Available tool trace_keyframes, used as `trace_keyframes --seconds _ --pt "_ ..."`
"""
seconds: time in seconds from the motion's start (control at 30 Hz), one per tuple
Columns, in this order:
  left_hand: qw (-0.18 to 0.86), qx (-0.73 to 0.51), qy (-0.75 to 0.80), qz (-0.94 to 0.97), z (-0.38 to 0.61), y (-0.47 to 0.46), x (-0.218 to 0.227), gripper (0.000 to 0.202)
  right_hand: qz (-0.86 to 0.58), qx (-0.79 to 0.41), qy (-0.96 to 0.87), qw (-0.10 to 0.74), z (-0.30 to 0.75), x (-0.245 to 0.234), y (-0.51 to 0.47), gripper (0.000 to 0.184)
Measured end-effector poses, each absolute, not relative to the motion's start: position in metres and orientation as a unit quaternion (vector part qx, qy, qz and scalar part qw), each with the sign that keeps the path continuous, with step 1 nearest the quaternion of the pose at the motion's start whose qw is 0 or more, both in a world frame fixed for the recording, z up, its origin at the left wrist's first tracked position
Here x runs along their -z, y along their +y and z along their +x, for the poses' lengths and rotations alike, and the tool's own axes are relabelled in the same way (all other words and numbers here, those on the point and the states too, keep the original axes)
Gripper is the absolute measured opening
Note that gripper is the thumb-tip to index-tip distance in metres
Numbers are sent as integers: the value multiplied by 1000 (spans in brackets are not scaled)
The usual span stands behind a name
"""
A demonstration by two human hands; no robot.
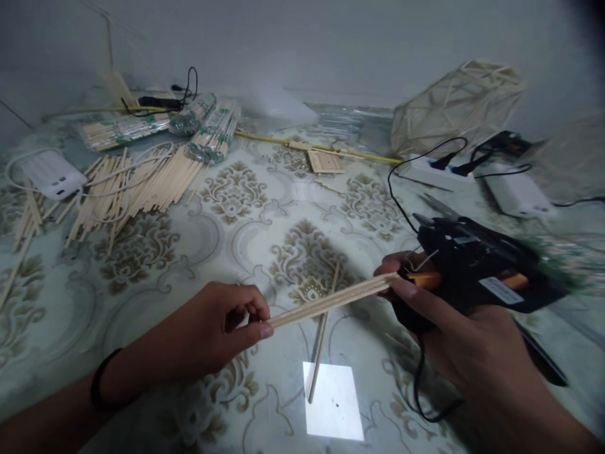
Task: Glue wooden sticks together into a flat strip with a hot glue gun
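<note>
A narrow strip of thin wooden sticks, lying side by side, is stretched between my two hands above the table. Its near left end is pinched by the thumb and fingers of my left hand. At the other end, my right hand has its thumb and fingers closed on the strip. Right by that hand is a black glue gun with orange parts; whether the palm also touches it I cannot tell. Beneath the strip, a single stick lies on the patterned tabletop.
Loose sticks and wrapped stick bundles lie at the left, near a white charger with cable. A small stick panel sits at the back. Right of it stand a stick framework and a power strip. A black cord hangs near my right hand.
</note>
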State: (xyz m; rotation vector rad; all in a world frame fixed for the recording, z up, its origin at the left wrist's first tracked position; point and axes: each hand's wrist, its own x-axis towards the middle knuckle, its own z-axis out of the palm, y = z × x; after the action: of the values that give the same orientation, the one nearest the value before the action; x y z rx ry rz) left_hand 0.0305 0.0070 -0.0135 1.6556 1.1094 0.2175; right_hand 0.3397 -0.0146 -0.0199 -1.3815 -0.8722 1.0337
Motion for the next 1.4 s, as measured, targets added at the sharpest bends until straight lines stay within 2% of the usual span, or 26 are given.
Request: trace_keyframes --seconds 0.2,0.4,0.5,0.7,0.83,0.97,1.13,1.27,1.4 --pt "532 -135 442 710 32 1 16 20 -581 -449 -367 571 340 20 -13 36" --pt "470 -275 464 699 28 4 11 11 -588 -458 -314 589 339 19 -8 38" --pt "518 -351 470 622 26 7 9 8 -573 -488 -341 563 341 22 -9 35" --pt "646 -454 387 475 27 12 9 21 -546 -557 -407 475 347 33 -23 26" --pt "720 -411 312 465 22 10 9 24 -574 -536 -385 485 346 34 -23 31" --pt "730 -302 316 526 21 8 8 37 -614 -484 -336 525 340 30 -15 41" --pt "745 -185 341 543 30 4 10 19 -624 -459 -327 541 339 31 -14 48" --pt "775 -140 352 506 35 2 18 24 -671 -420 -377 481 342 30 -15 50" --pt "780 -145 363 490 36 2 25 39 -733 -294 -470 395 351 25 -16 47"
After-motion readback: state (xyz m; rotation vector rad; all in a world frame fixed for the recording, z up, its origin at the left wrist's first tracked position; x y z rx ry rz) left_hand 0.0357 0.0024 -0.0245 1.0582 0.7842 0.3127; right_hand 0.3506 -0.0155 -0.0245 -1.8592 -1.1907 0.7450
